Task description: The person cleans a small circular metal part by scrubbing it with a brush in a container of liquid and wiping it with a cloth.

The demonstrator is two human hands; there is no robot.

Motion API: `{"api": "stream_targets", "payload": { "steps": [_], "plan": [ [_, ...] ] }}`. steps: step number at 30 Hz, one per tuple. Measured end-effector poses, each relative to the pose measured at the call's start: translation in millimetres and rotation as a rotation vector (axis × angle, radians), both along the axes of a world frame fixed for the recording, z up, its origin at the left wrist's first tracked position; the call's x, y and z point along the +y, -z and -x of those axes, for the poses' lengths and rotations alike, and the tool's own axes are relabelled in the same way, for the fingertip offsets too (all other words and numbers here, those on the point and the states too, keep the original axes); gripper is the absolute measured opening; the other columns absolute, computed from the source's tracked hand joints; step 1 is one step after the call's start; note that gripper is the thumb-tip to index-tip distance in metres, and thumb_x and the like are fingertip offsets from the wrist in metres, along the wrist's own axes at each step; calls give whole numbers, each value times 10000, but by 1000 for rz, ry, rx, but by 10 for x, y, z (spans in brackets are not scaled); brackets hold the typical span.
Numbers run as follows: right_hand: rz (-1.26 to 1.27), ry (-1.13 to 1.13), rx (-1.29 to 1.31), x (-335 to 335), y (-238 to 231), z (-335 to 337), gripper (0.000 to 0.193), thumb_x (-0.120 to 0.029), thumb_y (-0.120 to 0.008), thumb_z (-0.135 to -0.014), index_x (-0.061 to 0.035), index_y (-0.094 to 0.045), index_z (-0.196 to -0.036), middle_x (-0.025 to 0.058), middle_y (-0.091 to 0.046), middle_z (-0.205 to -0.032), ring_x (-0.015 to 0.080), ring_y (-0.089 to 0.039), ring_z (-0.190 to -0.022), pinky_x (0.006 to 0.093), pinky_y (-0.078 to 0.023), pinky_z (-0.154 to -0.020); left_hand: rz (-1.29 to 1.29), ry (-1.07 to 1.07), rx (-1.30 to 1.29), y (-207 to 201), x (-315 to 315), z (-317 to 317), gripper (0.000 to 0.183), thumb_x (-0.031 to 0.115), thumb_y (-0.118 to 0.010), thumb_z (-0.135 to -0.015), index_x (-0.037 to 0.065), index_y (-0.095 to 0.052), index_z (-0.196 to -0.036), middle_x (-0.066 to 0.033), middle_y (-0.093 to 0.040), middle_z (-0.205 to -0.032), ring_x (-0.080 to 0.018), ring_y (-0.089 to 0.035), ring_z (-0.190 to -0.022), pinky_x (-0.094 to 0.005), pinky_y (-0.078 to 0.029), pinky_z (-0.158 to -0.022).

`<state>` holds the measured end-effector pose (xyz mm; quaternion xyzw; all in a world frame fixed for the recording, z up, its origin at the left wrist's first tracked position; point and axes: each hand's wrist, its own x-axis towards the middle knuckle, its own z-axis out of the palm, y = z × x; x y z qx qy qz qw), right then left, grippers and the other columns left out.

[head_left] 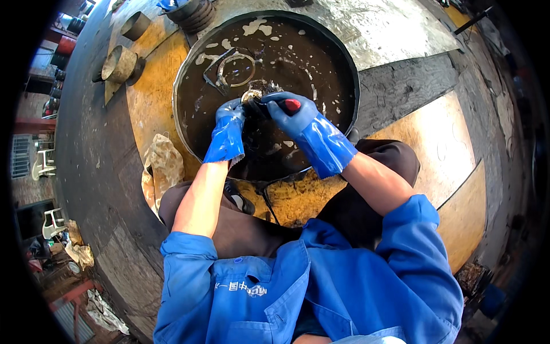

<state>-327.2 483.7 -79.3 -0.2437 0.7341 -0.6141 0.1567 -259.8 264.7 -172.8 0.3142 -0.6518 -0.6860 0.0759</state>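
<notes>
Over a large round metal tub (179, 86) of dark liquid with pale foam patches, both my hands work close together in blue rubber gloves. My left hand (230, 110) is closed around a small metal part with a shiny round end (250, 96); its lower portion is dark and partly hidden. Gripped in my right hand (295, 117) is a brush-like tool with a red handle (292, 105). Its dark working end meets the metal part, though the exact contact is unclear. Just beyond my hands, a thin metal ring (253, 64) and a dark bent strip (210, 79) show in the tub.
Left of the tub stand two open metal cylinders (118, 64) (135, 26), with dark stacked round pieces (197, 17) behind. A stained cloth (162, 166) lies beside my left knee. Metal sheets (395, 34) cover parts of the floor. White plastic chairs (43, 165) stand far left.
</notes>
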Motion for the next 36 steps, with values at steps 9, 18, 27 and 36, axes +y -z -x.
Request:
{"api": "stream_targets", "payload": {
  "steps": [9, 18, 27, 36],
  "plan": [
    [-84, 243, -199, 32, -14, 384, 201, -235, -734, -981, -107, -806, -1117, 61, -810, -982, 134, -752, -878, 302, -590, -865, -76, 112, 22, -408, -8, -101, 282, 129, -634, -1038, 10, -737, -1272, -65, -756, -1220, -136, -680, -1087, -302, -540, -1004],
    [159, 113, -430, 26, 110, 440, 276, -239, -718, -959, -28, -796, -1120, 93, -801, -991, 156, -756, -873, 298, -607, -817, -527, -37, 9, -262, 88, -10, 369, 245, -553, -1102, 23, -666, -1374, -131, -724, -1312, -252, -685, -1193, -406, -539, -1063],
    [-63, 97, -338, 17, -162, 194, 238, -246, -732, -961, -82, -807, -1116, 72, -807, -964, 142, -751, -861, 303, -597, -843, -920, -48, -45, -519, 155, 137, 814, 669, -179, -1096, 80, -535, -1530, -192, -593, -1504, -421, -579, -1338, -611, -470, -1124],
    [96, 116, -252, -29, 3, 200, 236, -237, -733, -958, -74, -799, -1116, 78, -808, -974, 149, -756, -890, 308, -600, -857, -846, -184, -148, -671, 265, 161, 837, 746, -172, -1065, 152, -550, -1517, -160, -589, -1511, -406, -558, -1365, -639, -448, -1136]
  ]
}}
